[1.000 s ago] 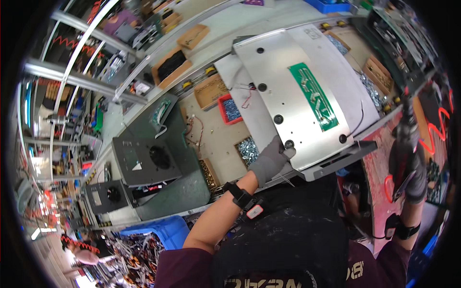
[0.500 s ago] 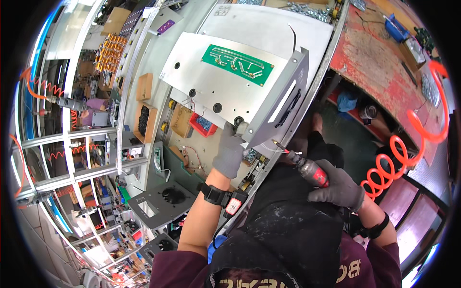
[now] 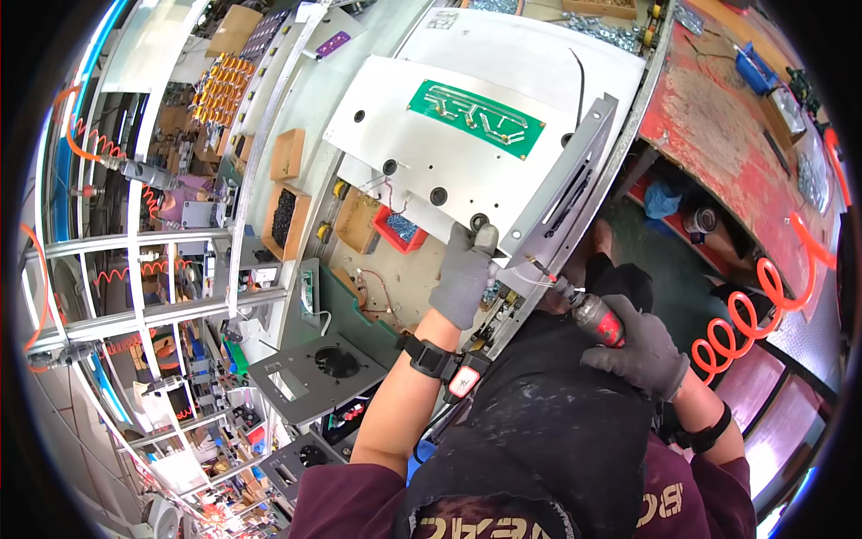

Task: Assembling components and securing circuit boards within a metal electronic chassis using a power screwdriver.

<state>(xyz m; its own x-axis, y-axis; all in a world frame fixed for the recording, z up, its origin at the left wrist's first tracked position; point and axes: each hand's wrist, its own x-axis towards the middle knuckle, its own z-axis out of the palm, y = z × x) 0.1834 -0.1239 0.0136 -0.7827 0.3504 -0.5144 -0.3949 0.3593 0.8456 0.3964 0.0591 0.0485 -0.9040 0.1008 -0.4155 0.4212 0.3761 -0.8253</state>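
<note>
My left hand [image 3: 464,274], gloved grey, gripped the lower edge of the metal panel [image 3: 467,135] at centre frame. My right hand [image 3: 642,350] was closed round the red driver [image 3: 588,310], lower right of it. The driver's long axis ran up-left, its bit aimed at the panel's grey side flange [image 3: 566,193], just beside my left fingers, so the right hand was nearer the flange. A green circuit board [image 3: 476,112] lay flat on the panel, upper centre. A small red bin [image 3: 400,229] sat on the desk [image 3: 386,269] left of my left hand.

Circuit board [image 3: 476,119] lay on the metal panel [image 3: 467,153]; parts bin [image 3: 400,229] just below-left of panel; coiled hose [image 3: 759,310] well right.
</note>
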